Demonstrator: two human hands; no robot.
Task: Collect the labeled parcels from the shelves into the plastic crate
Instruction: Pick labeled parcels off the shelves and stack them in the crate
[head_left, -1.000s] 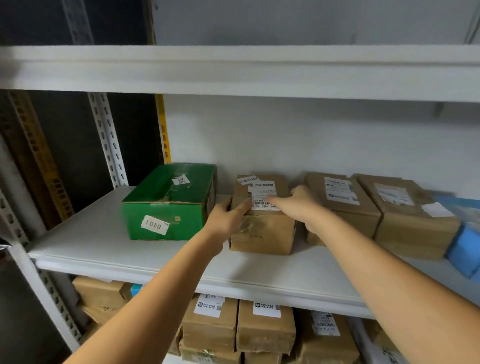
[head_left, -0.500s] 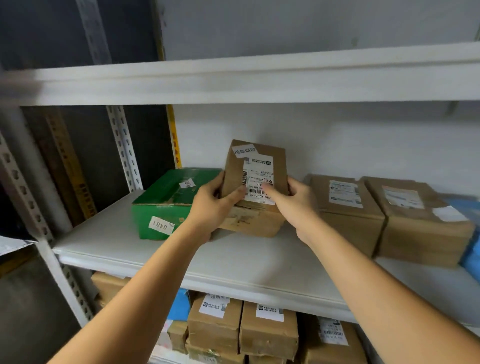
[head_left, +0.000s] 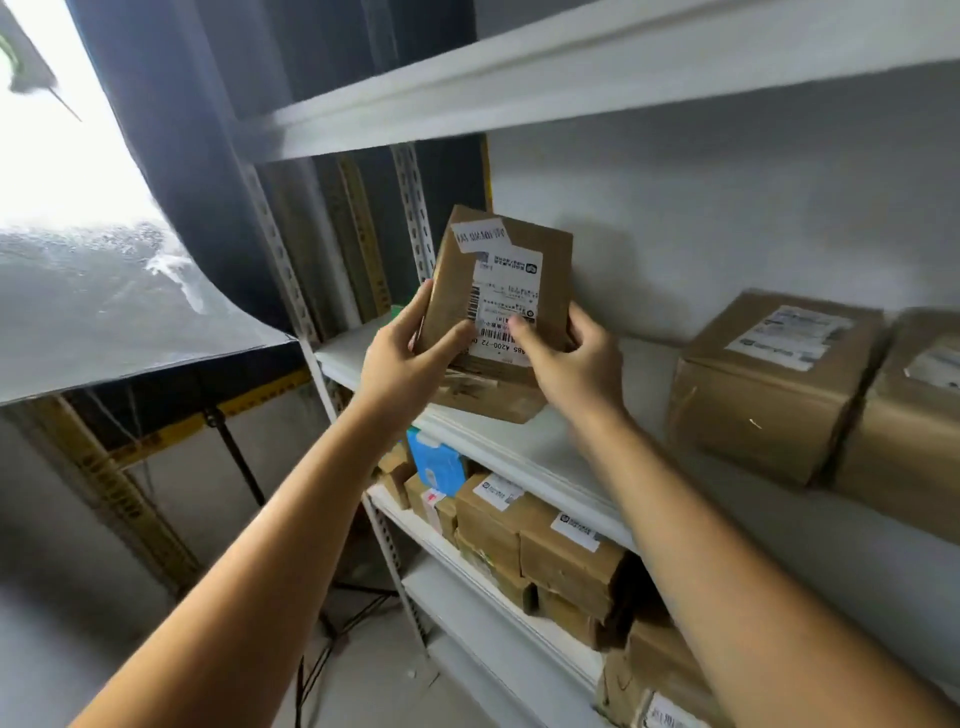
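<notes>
Far left: a pale, blurred sheet (head_left: 130, 322) with a curved edge lies beside a dark drape (head_left: 171, 130); what the sheet is made of cannot be told.
Rack frame: slotted white metal uprights (head_left: 283, 254) carry flat white boards, with the upper shelf (head_left: 571, 67) slanting across the top.
Left hand: the left hand (head_left: 408, 361) reaches up on a bare, outstretched forearm and clasps the parcel's left edge. Its thumb lies across the front face and its fingers curl behind.
Parcel: the labeled parcel (head_left: 457, 275) is a flat brown cardboard box with creased, taped sides. It is held upright and slightly tilted between both hands, over the front lip of the middle shelf (head_left: 524, 452). Whether its lower edge touches the board cannot be told.
Label: a white rectangular shipping label (head_left: 506, 291) with barcodes faces the camera, with a smaller white sticker (head_left: 480, 236) above it.
Right hand: the right hand (head_left: 576, 366) clasps the parcel's right edge. Its thumb presses on the label and its fingers wrap round the side.
Lower shelf: stacked brown cartons (head_left: 545, 545) with white labels sit near a blue packet (head_left: 439, 462).
Right: two bulkier brown cardboard boxes (head_left: 763, 395) stand side by side and touching on the middle shelf, against the plain grey wall (head_left: 727, 197). Each has a white label on top.
</notes>
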